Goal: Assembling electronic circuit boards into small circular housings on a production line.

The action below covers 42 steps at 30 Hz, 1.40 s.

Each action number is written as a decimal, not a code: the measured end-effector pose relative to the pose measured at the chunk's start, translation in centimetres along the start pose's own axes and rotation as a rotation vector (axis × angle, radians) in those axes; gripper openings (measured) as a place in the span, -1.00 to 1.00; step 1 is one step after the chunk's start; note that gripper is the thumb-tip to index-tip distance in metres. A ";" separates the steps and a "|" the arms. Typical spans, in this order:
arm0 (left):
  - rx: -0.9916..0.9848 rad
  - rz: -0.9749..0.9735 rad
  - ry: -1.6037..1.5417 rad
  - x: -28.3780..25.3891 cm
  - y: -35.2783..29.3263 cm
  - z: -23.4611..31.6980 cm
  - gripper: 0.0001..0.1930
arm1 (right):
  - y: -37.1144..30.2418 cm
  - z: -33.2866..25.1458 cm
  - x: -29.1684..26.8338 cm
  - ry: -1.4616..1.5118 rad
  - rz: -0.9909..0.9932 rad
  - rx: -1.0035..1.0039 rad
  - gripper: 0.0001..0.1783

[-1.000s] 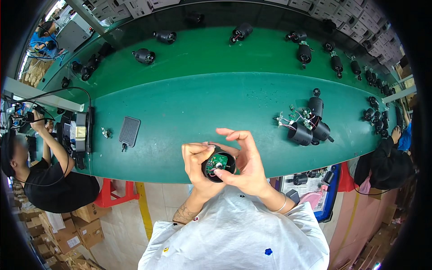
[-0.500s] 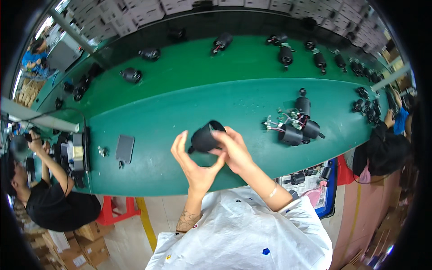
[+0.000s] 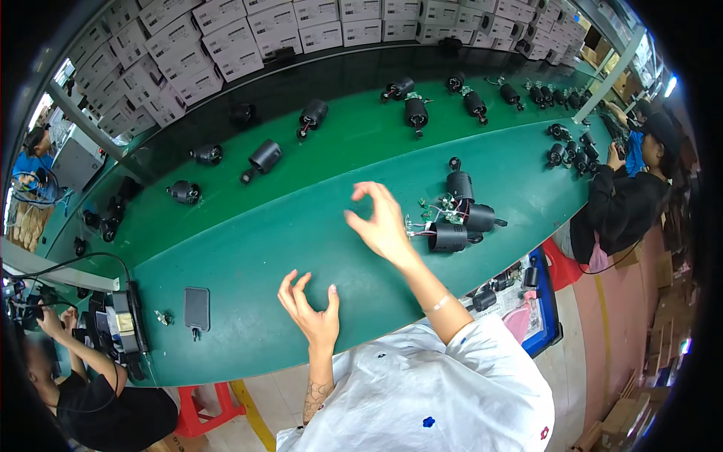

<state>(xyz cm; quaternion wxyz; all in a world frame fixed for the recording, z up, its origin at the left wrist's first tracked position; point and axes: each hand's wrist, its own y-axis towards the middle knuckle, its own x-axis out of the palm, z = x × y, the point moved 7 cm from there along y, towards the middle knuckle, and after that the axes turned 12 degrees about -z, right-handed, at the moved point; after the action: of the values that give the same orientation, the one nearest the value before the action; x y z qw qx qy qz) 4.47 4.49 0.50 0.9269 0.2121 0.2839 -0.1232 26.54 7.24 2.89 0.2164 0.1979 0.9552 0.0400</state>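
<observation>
1. Spreads the fingers of the left hand (image 3: 310, 315) loosely apart, thumb held away, grasping nothing above the green tabletop (image 3: 248, 301).
2. Curves the fingers and thumb of the right hand (image 3: 382, 226) into an open C, gripping nothing, slightly blurred, and farther forward than the left hand.
3. Has, just to the right of the right hand, a cluster of three black cylindrical housings (image 3: 449, 237), lying close together on the tabletop, with small rounded black end pieces sticking out.
4. Shows green circuit boards (image 3: 453, 216) and thin wires spilling among these housings and out toward the right hand.
5. Includes, farther forward and to the left of the right hand, a lone black housing (image 3: 265, 156), lying slantwise on the brighter green strip (image 3: 358, 135) behind the tabletop, its small round end toward the lower left.
6. Carries more black housings (image 3: 416, 112) along that strip, some with circuit boards beside or attached; too small to tell which.
7. Has, well to the left of the left hand, a dark grey rectangular plate (image 3: 196, 308) and, just beside it, a small loose circuit board (image 3: 163, 318).
8. Shows, near the right forearm, a blue-rimmed tray (image 3: 545, 340) holding black cylindrical parts and a pink object (image 3: 518, 322).
</observation>
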 end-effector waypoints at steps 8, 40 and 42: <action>0.016 -0.053 -0.075 1.0 0.3 1.7 -0.65 | -8.8 1.5 -9.5 -0.992 -0.026 0.243 -0.35; 0.272 -0.618 -0.804 -1.9 -0.9 9.1 -0.34 | -6.2 -5.1 0.3 0.789 -0.825 0.178 -0.89; 0.275 -0.640 -0.736 -2.3 -0.8 9.0 -0.34 | -5.7 -5.7 0.1 0.719 -0.823 0.062 -0.91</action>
<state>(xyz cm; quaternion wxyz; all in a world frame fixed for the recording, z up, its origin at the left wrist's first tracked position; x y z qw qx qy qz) 6.65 -0.11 8.31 0.8448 0.1771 -0.0297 -0.5041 21.93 2.11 7.04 -0.1319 -0.2121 0.9682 -0.0110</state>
